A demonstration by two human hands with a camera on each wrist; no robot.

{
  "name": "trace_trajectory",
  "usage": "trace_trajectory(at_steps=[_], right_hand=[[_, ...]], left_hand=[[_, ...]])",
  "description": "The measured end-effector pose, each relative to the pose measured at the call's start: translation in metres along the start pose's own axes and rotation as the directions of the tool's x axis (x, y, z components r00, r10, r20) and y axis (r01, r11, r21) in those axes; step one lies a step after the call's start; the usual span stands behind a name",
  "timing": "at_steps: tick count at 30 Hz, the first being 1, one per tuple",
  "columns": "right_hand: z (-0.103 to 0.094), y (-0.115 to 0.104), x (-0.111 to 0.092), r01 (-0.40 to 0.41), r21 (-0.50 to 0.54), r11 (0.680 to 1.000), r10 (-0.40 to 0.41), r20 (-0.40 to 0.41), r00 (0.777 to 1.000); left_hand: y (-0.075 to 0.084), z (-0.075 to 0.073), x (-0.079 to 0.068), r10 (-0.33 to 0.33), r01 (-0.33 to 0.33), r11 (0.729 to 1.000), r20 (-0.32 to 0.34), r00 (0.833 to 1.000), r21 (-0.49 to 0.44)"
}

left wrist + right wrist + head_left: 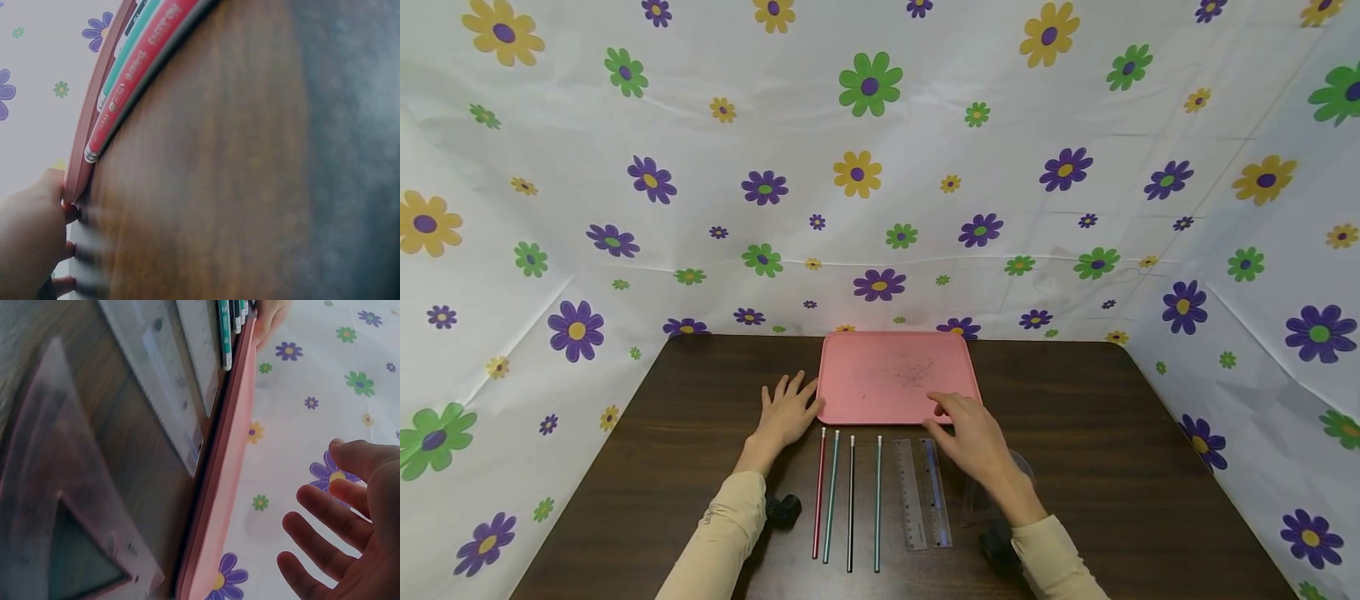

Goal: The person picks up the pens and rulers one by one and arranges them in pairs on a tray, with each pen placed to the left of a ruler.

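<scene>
A pink tray with dark scuffs lies at the back of the table. My left hand rests at its front left corner, fingers spread on the tabletop and thumb against the rim. Over the front right part of the tray hovers my right hand, fingers loosely bent and holding nothing. In front of the tray, side by side, lie a red pencil, a teal pencil, a black pencil and another teal pencil. Two clear rulers lie right of them.
A clear set square lies right of the rulers, partly hidden under my right forearm in the head view. Beside it shows a clear curved edge. Flower-printed white sheeting encloses the dark wooden table at the back and sides.
</scene>
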State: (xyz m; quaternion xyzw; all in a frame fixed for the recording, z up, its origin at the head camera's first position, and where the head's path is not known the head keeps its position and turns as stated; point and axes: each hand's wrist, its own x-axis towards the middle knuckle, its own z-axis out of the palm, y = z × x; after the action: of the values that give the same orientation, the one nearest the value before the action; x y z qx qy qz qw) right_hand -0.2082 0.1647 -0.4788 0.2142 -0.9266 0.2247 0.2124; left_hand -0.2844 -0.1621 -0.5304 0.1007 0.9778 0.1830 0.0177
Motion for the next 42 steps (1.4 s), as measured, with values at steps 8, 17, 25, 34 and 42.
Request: trace_trajectory(at_steps=[8, 17, 25, 34, 42], right_hand=[[0.005, -0.016, 0.007, 0.028, 0.008, 1.0, -0.028, 0.03, 0.999], [0.013, -0.035, 0.015, 0.065, 0.033, 0.997, -0.067, 0.06, 0.996], [0.021, -0.049, 0.016, 0.087, 0.01, 0.996, -0.087, 0.083, 0.993], [0.027, -0.065, 0.019, 0.079, 0.008, 0.997, -0.08, 0.14, 0.987], [0.031, -0.073, 0.019, 0.076, -0.002, 0.997, -0.074, 0.199, 0.977]], left_hand=[[-0.001, 0.001, 0.001, 0.005, -0.005, 1.0, -0.007, 1.0, 0.004], [-0.002, 0.001, 0.0, 0.003, -0.003, 1.0, 0.0, 1.0, 0.002], [-0.003, 0.001, 0.0, 0.005, -0.005, 1.0, -0.002, 1.0, 0.008], [-0.004, 0.003, 0.001, 0.017, -0.017, 1.0, 0.005, 1.0, 0.012], [-0.003, 0.003, 0.0, 0.028, -0.028, 1.0, -0.019, 0.999, -0.003]])
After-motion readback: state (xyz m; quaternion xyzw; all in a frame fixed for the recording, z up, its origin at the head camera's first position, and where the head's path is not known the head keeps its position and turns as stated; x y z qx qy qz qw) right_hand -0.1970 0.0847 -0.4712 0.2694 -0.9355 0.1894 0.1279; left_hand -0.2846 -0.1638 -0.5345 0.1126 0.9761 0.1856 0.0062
